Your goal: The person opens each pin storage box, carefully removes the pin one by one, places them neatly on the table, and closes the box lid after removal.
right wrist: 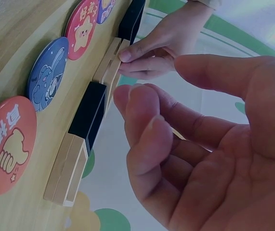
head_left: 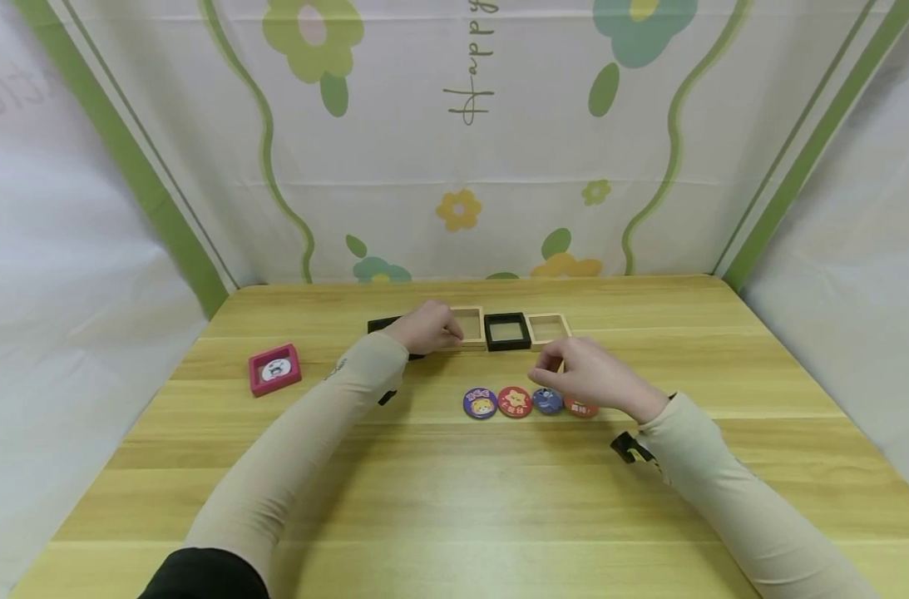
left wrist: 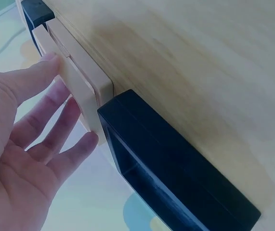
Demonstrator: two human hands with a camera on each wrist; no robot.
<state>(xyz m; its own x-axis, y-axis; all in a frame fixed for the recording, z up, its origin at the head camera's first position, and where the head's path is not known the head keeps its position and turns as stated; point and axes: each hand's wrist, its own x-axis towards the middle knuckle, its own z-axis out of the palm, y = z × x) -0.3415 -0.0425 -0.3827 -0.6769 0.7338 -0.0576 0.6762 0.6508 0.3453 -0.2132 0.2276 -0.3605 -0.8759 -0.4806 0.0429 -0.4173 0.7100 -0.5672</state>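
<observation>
My left hand (head_left: pixel 424 327) pinches the upper layer of a light wooden frame (left wrist: pixel 77 86), thumb on one edge and fingertips on the other. That layer sits slightly apart from the layer under it in the left wrist view. A black frame (left wrist: pixel 176 163) stands beside it, partly hidden by the hand in the head view. My right hand (head_left: pixel 592 373) hovers over the round badges with fingers loosely bent and nothing between them. Below it lie a blue badge (head_left: pixel 547 401) and a red thumbs-up badge (right wrist: pixel 9 149), partly covered in the head view.
A red star badge (head_left: pixel 515 403) and a purple bear badge (head_left: pixel 480 405) continue the row. Another black frame (head_left: pixel 507 347) and a second wooden frame (head_left: pixel 549 316) stand farther right. A pink frame (head_left: pixel 255 374) with a round picture inside lies on the left.
</observation>
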